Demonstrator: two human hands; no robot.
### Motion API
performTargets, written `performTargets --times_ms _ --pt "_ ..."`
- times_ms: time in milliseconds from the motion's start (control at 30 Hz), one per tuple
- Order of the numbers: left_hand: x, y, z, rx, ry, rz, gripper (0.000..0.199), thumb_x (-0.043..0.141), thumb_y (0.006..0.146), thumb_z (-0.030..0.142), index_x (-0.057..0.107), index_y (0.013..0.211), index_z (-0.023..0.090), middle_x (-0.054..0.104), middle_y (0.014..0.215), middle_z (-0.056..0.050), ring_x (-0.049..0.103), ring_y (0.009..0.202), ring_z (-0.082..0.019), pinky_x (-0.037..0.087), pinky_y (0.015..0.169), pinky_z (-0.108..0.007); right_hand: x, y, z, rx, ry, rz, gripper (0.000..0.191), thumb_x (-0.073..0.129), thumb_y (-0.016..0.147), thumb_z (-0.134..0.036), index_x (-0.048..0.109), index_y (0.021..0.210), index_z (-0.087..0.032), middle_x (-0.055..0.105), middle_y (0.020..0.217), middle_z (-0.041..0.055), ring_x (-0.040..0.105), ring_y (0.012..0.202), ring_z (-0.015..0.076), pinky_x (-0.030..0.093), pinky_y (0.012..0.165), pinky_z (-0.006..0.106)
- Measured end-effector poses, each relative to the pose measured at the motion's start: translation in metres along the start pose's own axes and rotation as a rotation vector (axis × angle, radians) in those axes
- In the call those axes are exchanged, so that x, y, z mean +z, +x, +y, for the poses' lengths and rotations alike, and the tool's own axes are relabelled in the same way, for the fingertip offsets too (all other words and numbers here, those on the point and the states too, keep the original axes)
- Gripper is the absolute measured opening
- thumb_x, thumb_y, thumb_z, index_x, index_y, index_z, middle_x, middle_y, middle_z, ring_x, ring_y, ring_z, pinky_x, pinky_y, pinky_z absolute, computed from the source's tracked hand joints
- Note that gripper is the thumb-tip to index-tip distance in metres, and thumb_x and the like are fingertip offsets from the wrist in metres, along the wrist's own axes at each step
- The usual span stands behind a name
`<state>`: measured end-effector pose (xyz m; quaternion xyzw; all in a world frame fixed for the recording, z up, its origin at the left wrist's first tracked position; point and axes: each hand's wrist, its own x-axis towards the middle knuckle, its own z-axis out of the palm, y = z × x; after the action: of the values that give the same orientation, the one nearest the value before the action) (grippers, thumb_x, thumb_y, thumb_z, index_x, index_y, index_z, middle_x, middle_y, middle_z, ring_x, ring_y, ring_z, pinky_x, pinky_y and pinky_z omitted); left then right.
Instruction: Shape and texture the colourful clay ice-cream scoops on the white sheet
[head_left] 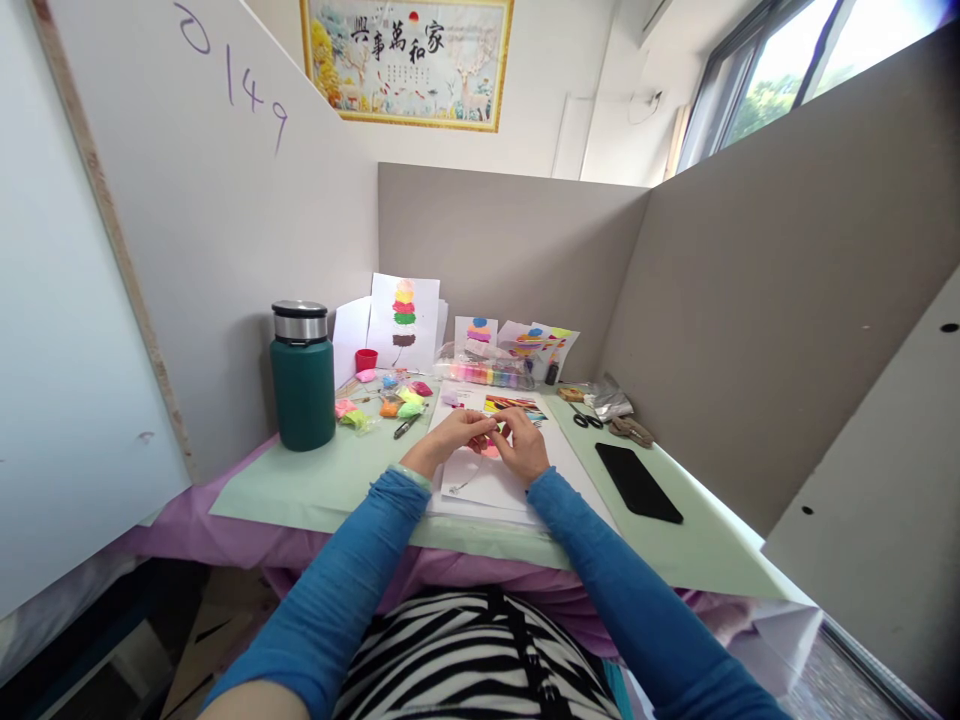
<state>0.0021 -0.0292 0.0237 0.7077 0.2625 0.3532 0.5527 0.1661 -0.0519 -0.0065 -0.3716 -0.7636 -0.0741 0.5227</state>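
My left hand (459, 432) and my right hand (523, 446) meet above the white paper (495, 492), fingertips pinched together. Whatever lies between the fingers is too small and covered to make out. Below them, a pink patch (490, 452) shows on the paper, with a thin dark drawn line beside it at the lower left. Just beyond the hands lies a brightly striped picture (517, 405), partly covered by my fingers.
On the left stand a green bottle (303, 385), a red cup (366, 360) and several colourful clay packets (409, 400) near a pen (406, 426). Painted sheets (405, 320) lean at the back behind a clear bag (487, 372). Scissors (587, 417) and a black phone (637, 482) lie right.
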Motion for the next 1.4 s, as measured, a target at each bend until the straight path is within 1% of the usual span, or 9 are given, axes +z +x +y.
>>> performTargets --times_ms 200,400,567,700,800,900,1100,1267,1400 --pt "0.0014 -0.0013 0.0022 -0.026 0.041 0.029 0.048 0.070 0.069 0.057 0.065 0.078 0.010 0.057 0.061 -0.001 0.054 0.057 -0.009 0.043 0.058 -0.024 -0.0006 0.0007 -0.0009 -0.003 -0.013 0.021 0.009 0.053 0.088 -0.028 0.057 0.087 -0.021 0.059 0.087 0.0052 0.054 0.064 0.0147 0.047 0.065 0.030" --pt "0.0012 -0.0016 0.0020 -0.032 0.044 0.049 0.044 0.073 0.067 0.052 0.066 0.080 0.010 0.057 0.061 0.000 0.055 0.058 -0.010 0.043 0.058 -0.024 0.0001 -0.0001 0.0008 -0.008 -0.004 0.029 0.007 0.053 0.086 -0.023 0.058 0.089 -0.019 0.059 0.090 0.0053 0.054 0.063 0.0137 0.047 0.065 0.030" --pt "0.0007 -0.0010 0.0007 0.001 0.003 0.035 0.045 0.072 0.068 0.053 0.065 0.077 0.010 0.056 0.060 0.000 0.053 0.056 -0.009 0.042 0.059 -0.024 0.0006 -0.0005 0.0016 -0.002 -0.008 0.002 0.010 0.054 0.087 -0.025 0.058 0.094 -0.020 0.059 0.094 0.0062 0.054 0.064 0.0137 0.048 0.066 0.030" --pt "0.0007 -0.0010 0.0013 -0.009 0.031 0.010 0.045 0.070 0.070 0.055 0.065 0.077 0.011 0.056 0.061 0.000 0.054 0.057 -0.009 0.043 0.059 -0.024 0.0003 -0.0005 0.0012 -0.007 -0.014 0.008 0.009 0.053 0.088 -0.026 0.058 0.091 -0.020 0.059 0.093 0.0059 0.054 0.064 0.0139 0.048 0.066 0.031" --pt "0.0008 -0.0010 0.0016 -0.037 0.052 0.033 0.045 0.071 0.069 0.054 0.066 0.079 0.011 0.057 0.062 -0.001 0.055 0.059 -0.010 0.043 0.059 -0.024 0.0001 -0.0006 0.0012 -0.025 -0.018 0.018 0.007 0.052 0.088 -0.024 0.058 0.089 -0.020 0.059 0.091 0.0056 0.054 0.064 0.0140 0.048 0.066 0.030" --pt "0.0007 -0.0008 0.0010 -0.032 0.027 0.044 0.047 0.072 0.067 0.055 0.066 0.078 0.011 0.057 0.062 -0.001 0.054 0.058 -0.010 0.043 0.059 -0.024 0.0000 -0.0006 0.0015 -0.032 -0.018 0.013 0.007 0.053 0.088 -0.024 0.058 0.091 -0.020 0.059 0.093 0.0060 0.054 0.063 0.0138 0.048 0.066 0.030" --pt "0.0006 -0.0009 0.0007 -0.007 -0.005 -0.018 0.052 0.067 0.069 0.062 0.064 0.074 0.010 0.057 0.061 -0.001 0.053 0.056 -0.009 0.043 0.060 -0.025 -0.0002 -0.0004 0.0008 -0.008 -0.013 0.002 0.008 0.053 0.088 -0.025 0.058 0.092 -0.020 0.059 0.094 0.0061 0.055 0.064 0.0141 0.048 0.066 0.030" --pt "0.0017 -0.0015 0.0023 -0.027 0.024 0.023 0.050 0.071 0.067 0.059 0.065 0.077 0.011 0.057 0.061 -0.001 0.054 0.057 -0.009 0.043 0.059 -0.023 0.0001 -0.0007 0.0008 -0.022 -0.023 0.003 0.007 0.053 0.088 -0.025 0.058 0.089 -0.020 0.059 0.092 0.0058 0.054 0.064 0.0142 0.048 0.066 0.031" --pt "0.0022 -0.0015 0.0025 -0.016 -0.017 0.013 0.051 0.071 0.066 0.059 0.064 0.075 0.010 0.057 0.061 -0.001 0.053 0.056 -0.009 0.043 0.059 -0.024 -0.0003 -0.0005 0.0003 -0.017 -0.009 0.004 0.008 0.054 0.088 -0.026 0.058 0.091 -0.020 0.059 0.094 0.0060 0.054 0.063 0.0136 0.048 0.066 0.030"
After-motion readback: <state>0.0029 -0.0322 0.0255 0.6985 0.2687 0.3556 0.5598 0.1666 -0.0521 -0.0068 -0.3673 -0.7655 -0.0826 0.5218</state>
